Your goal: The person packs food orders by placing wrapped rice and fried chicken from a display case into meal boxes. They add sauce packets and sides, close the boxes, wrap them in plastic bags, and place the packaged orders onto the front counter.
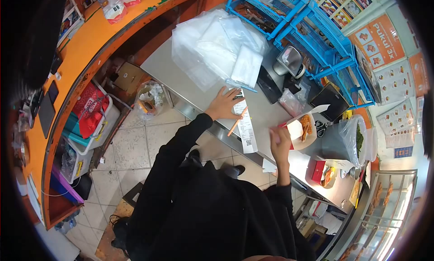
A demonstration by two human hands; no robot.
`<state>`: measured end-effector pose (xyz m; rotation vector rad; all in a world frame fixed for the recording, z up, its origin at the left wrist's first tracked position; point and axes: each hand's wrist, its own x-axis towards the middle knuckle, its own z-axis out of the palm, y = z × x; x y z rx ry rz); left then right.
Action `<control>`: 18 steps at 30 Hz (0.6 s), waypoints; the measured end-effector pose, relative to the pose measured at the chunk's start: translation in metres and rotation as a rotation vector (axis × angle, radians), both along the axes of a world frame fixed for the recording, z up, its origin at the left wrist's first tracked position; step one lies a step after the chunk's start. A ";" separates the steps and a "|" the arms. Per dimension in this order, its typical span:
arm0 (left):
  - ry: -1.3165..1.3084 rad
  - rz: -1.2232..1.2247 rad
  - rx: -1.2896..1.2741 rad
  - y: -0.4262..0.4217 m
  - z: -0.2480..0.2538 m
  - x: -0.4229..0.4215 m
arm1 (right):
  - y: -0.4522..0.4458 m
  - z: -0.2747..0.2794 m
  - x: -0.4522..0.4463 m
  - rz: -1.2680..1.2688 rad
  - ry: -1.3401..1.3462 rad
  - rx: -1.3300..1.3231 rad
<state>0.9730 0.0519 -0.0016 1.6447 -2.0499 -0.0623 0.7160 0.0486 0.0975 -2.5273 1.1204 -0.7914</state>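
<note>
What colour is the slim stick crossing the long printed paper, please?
The slim stick is orange; it shows best in the head view.

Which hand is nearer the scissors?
Right: the right hand is across the larger food box from the scissors; the left hand, on the receipt, is farther away.
</note>
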 end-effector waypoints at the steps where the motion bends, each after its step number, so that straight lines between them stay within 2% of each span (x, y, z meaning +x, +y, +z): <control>1: -0.003 -0.001 0.011 0.000 0.000 0.000 | 0.005 -0.009 -0.020 -0.112 0.001 -0.097; 4: 0.007 -0.014 -0.037 -0.003 -0.007 -0.001 | 0.008 -0.026 -0.065 -0.514 0.099 -0.290; 7: -0.044 -0.016 -0.058 -0.005 -0.011 -0.003 | 0.006 -0.041 -0.086 -0.573 0.290 -0.251; 11: -0.048 -0.053 -0.019 -0.018 -0.014 -0.015 | -0.007 -0.053 -0.084 -0.548 0.332 -0.175; 12: -0.060 -0.062 0.004 -0.023 -0.011 -0.017 | -0.009 -0.050 -0.079 -0.533 0.285 -0.237; 16: -0.098 -0.087 0.090 -0.035 -0.008 -0.024 | -0.011 -0.028 -0.055 -0.483 0.181 -0.199; 18: -0.122 -0.089 0.112 -0.036 -0.007 -0.023 | -0.006 -0.017 -0.037 -0.426 -0.009 -0.142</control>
